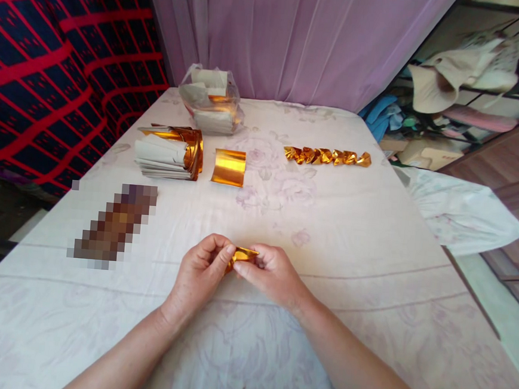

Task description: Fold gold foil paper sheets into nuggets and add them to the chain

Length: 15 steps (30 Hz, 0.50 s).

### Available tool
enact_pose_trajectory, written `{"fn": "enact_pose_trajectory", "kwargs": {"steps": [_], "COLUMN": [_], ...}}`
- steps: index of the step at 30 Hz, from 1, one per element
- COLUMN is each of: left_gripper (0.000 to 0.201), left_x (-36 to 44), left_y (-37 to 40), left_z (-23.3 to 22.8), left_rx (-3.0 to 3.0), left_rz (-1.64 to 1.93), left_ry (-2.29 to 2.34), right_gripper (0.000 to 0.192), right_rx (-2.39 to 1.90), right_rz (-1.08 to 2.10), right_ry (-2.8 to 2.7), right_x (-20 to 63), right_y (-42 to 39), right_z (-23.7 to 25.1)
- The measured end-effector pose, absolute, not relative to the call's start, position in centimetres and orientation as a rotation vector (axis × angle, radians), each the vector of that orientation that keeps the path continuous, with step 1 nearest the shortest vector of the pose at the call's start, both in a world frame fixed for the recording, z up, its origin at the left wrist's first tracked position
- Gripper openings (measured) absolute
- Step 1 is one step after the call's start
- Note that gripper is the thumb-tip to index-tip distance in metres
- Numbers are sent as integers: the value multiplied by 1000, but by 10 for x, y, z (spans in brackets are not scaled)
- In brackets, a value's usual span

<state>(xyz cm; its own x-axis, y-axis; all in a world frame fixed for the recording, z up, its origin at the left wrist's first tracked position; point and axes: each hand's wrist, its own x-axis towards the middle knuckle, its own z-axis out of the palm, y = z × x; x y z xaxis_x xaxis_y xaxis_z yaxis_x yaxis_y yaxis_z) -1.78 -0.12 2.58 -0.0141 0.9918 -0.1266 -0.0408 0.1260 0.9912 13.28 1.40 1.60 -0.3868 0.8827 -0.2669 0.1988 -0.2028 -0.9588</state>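
Both hands meet near the front middle of the table around one piece of gold foil paper (242,255), partly folded. My left hand (204,265) pinches its left side between thumb and fingers. On the right side, my right hand (273,273) grips the paper with its thumb in front. Much of the paper is covered by the fingers. Beyond the hands, a single gold sheet (228,168) lies slightly curled. To its left sits a stack of gold-and-white sheets (166,157). A row of folded gold foil pieces (327,157) lies at the back right.
A clear plastic bag (210,101) with more sheets stands at the table's back. A pixelated brown object (115,225) lies at the left. The table has a pale floral cloth (363,244). A purple curtain (271,39) hangs behind, and shelves with hats (448,77) stand at right.
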Motion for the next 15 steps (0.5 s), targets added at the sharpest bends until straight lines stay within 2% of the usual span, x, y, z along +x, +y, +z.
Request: {"fn": "enact_pose_trajectory", "kwargs": {"steps": [15], "left_gripper": [47], "left_x": [-25], "left_y": [4], "left_z": [21], "left_rx": [1034], "left_rz": [1074], "left_ry": [1293], "right_gripper": [29], "right_rx": [-1278], "right_rz": [1418], "right_ry": [-1650], "right_x": [150], "right_y": [24], "right_z": [23]}}
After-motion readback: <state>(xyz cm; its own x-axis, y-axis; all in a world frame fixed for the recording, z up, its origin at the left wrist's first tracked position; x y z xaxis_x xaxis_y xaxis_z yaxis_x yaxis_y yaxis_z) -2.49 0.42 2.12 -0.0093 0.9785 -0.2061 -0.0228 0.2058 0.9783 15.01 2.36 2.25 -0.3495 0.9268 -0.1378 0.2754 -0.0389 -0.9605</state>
